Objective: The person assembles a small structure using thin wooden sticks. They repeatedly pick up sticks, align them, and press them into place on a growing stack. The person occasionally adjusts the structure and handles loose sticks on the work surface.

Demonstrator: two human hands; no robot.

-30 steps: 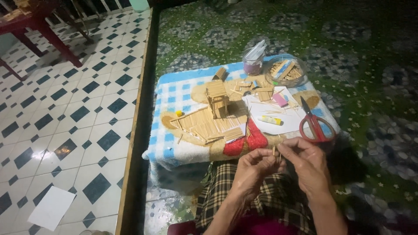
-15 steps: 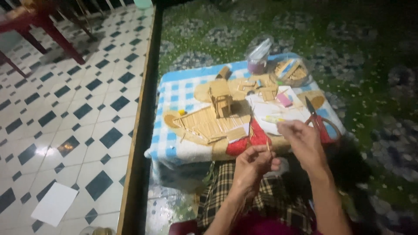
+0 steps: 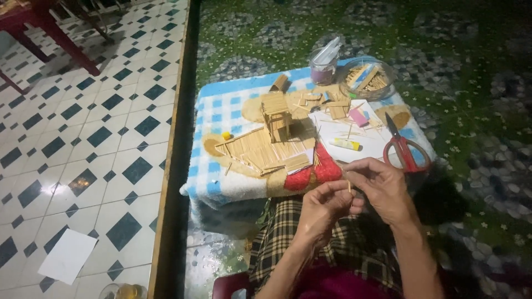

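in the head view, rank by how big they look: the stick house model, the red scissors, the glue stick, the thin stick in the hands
1. stick house model
2. red scissors
3. glue stick
4. thin stick, pinched between left hand and right hand; it is nearer the camera and partly hidden, so last place is unsure.

Stick house (image 3: 275, 113) on the cloth (image 3: 221, 180) — scissors (image 3: 403, 147) right, bowl (image 3: 367, 79) behind.

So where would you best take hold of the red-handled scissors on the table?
By the red loop handles of the scissors, coming from the near side, by the right hand. They lie flat on the table, handles toward the person and blades pointing away, so the loops are probably the closest, safest grip.
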